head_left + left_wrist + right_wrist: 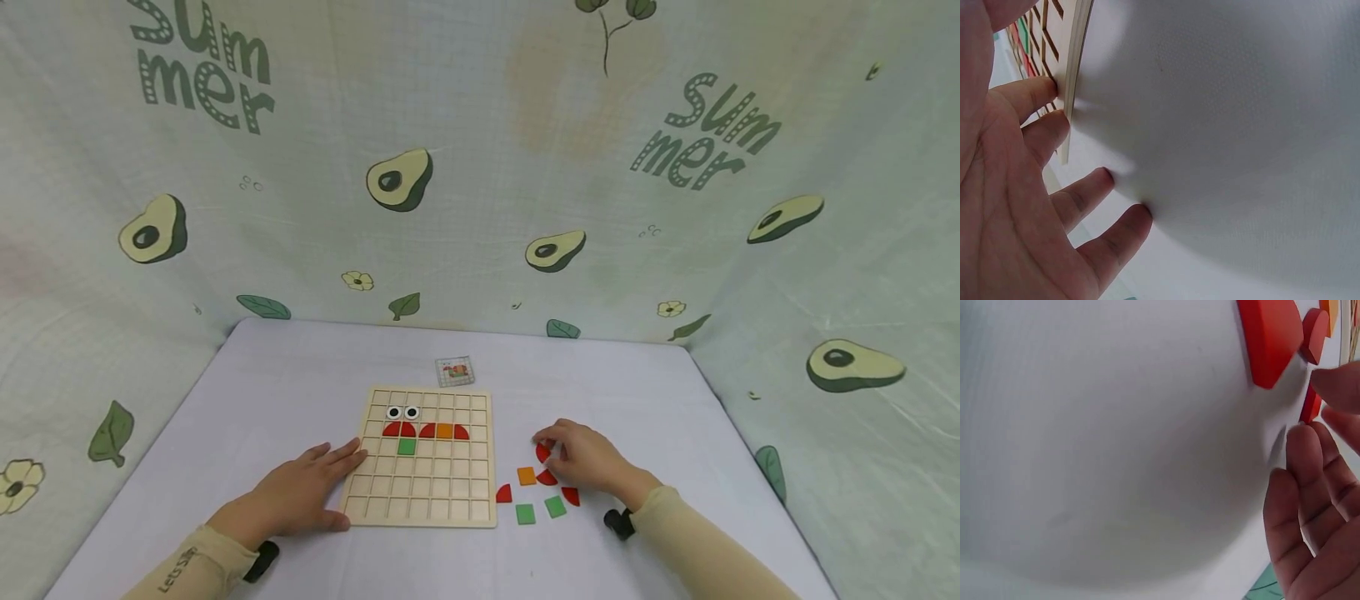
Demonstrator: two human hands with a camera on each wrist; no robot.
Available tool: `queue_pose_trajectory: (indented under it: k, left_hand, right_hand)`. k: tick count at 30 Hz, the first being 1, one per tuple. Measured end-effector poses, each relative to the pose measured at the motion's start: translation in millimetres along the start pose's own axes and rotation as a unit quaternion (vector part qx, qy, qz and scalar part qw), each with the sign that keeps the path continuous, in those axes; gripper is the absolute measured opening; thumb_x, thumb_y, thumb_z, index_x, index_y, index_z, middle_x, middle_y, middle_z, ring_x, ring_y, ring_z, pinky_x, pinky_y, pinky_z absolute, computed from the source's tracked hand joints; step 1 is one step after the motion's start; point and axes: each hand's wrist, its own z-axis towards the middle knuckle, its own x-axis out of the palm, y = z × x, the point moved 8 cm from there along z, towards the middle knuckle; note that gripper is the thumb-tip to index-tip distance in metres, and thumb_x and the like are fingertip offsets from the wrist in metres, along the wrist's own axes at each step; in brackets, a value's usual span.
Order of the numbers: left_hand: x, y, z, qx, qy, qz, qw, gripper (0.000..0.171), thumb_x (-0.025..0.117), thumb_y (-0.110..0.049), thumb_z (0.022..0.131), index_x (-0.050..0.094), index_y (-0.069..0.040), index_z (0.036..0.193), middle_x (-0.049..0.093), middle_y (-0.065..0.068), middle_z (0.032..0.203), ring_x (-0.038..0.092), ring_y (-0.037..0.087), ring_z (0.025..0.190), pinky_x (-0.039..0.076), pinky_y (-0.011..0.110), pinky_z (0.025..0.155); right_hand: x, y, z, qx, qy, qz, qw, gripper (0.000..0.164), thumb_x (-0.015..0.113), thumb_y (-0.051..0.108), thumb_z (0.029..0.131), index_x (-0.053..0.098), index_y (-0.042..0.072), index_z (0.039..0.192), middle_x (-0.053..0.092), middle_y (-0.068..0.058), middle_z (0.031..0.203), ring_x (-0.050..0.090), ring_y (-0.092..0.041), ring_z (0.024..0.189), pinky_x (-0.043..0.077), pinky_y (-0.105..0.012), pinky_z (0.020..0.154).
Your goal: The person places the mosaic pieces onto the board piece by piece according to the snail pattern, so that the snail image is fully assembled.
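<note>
A wooden grid board point(450, 500) lies on the table, holding two eye discs point(402, 412), several red quarter-circle pieces, an orange square point(445, 431) and a green square point(407, 447). My left hand point(311, 492) rests at the board's left edge with its fingers spread. In the left wrist view, two fingertips touch the board's edge point(1074, 69) while two others rest on the cloth. To the right of the board, my right hand point(581, 454) pinches a red quarter-circle piece point(543, 453) between thumb and fingers, low over the cloth. The fingers partly hide that piece.
Around the right hand lie loose red quarter-circles point(572, 497), an orange square point(527, 476) and green squares point(526, 514). A small pattern card point(454, 372) sits behind the board. Patterned cloth point(480, 208) hangs along the back and sides of the white table.
</note>
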Motion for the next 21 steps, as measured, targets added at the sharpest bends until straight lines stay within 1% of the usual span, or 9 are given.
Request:
queue_pose_trajectory:
  k: [2,4,8,11,16,21]
  left_hand:
    - [0.5,0.5,0.4,-0.001,0.000,0.001,1.0000,0.095,0.083,-0.054,0.072,0.047,-0.012,0.149,0.036,0.007,0.158,0.038,0.053,0.133,0.040,0.065,0.099]
    - [0.8,0.5,0.4,0.000,-0.001,0.001,1.0000,0.095,0.083,-0.054,0.072,0.047,-0.012,0.149,0.036,0.007,0.158,0.038,0.053,0.133,0.041,0.064,0.099]
    - [0.7,0.3,-0.3,0.003,-0.003,-0.001,1.0000,0.094,0.083,-0.054,0.072,0.047,-0.012,0.149,0.037,0.007,0.158,0.038,0.053,0.133,0.041,0.064,0.098]
    - [0.5,0.0,-1.2,0.006,-0.005,0.000,1.0000,0.094,0.083,-0.055,0.072,0.047,-0.012,0.149,0.037,0.007,0.158,0.039,0.053,0.132,0.042,0.064,0.097]
    - [0.5,0.5,-1.6,0.008,-0.006,0.002,0.9999,0.094,0.083,-0.055,0.072,0.048,-0.011,0.149,0.038,0.008,0.157,0.039,0.054,0.131,0.042,0.064,0.097]
    - [0.7,0.4,-1.2,0.010,-0.007,0.002,0.9999,0.094,0.082,-0.055,0.073,0.048,-0.012,0.149,0.038,0.008,0.157,0.040,0.054,0.131,0.043,0.064,0.097]
  right_hand:
    - [0.2,-0.8,-0.8,-0.003,0.011,0.006,1.000,0.031,0.075,0.014,0.085,0.071,0.019,0.116,0.056,0.008,0.095,0.052,-0.008,0.073,0.049,-0.024,0.063]
    - [0.4,-1.2,-1.0,-0.009,0.015,0.004,1.000,0.029,0.075,0.015,0.086,0.072,0.020,0.115,0.056,0.008,0.096,0.052,-0.008,0.072,0.049,-0.024,0.063]
    - [1.2,-2.1,-0.2,-0.018,0.009,-0.009,1.000,0.023,0.077,0.020,0.087,0.072,0.020,0.109,0.057,0.009,0.095,0.051,-0.008,0.076,0.049,-0.024,0.066]
    - [1.5,-3.4,0.3,-0.015,0.004,-0.014,1.000,0.024,0.079,0.022,0.086,0.072,0.019,0.109,0.057,0.009,0.098,0.050,-0.008,0.076,0.049,-0.024,0.066]
    - [1.5,-3.5,-0.3,-0.014,0.004,-0.005,1.000,0.025,0.078,0.019,0.086,0.072,0.021,0.110,0.057,0.009,0.104,0.051,-0.008,0.079,0.050,-0.024,0.068]
    - [1.2,-2.3,-2.1,-0.020,0.005,-0.002,1.000,0.022,0.077,0.016,0.087,0.073,0.021,0.107,0.057,0.009,0.103,0.051,-0.009,0.081,0.050,-0.024,0.069]
